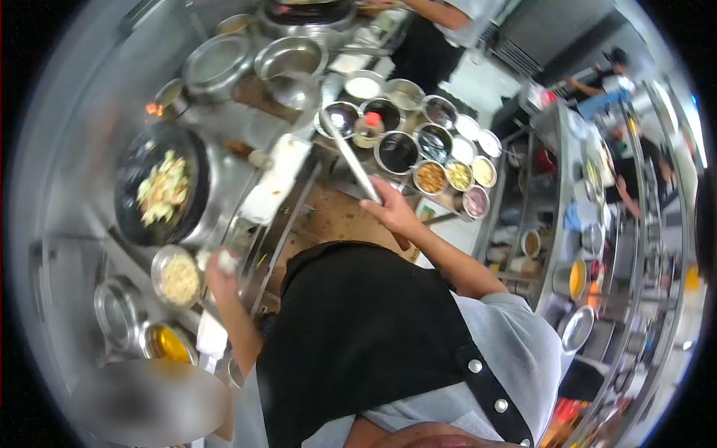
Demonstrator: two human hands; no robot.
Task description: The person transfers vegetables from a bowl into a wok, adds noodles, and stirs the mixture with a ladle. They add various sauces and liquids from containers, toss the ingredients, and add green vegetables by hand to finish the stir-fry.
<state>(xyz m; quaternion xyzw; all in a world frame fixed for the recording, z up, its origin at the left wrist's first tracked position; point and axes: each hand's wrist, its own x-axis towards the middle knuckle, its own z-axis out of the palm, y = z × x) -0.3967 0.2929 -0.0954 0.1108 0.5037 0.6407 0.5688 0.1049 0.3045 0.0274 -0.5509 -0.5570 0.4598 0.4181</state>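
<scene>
A steel surface (224, 196) is spreading across the person's left side, carrying the cooking things. On it, a dark wok (197, 187) is sitting well to the left, with its inside facing the camera. A long ladle (348, 155) is slanting across the middle, its scoop pointing away from the person and its handle coming back toward the apron. A long white cloth (278, 179) is lying between the wok and the ladle's handle. Beyond it, a wide metal bowl (291, 54) is standing just past the ladle's scoop. Chopped pale-green food (163, 190) is lying in the wok. A pot of yellow liquid (151, 343) is standing nearer the person, and just beyond it a container of pale bits (157, 273) is resting near the wok's closer side. The right hand (391, 207) is gripping the ladle's handle, its fingers closing around the shaft. The left hand (220, 275) is hovering just beside the container; it is blurring, with something whitish showing at its fingers, so how far they are opening and whether they are holding it cannot be told. Round sauce bowls (377, 158) are clustering past the right hand, and a red-capped bottle (368, 131) is standing among them.
</scene>
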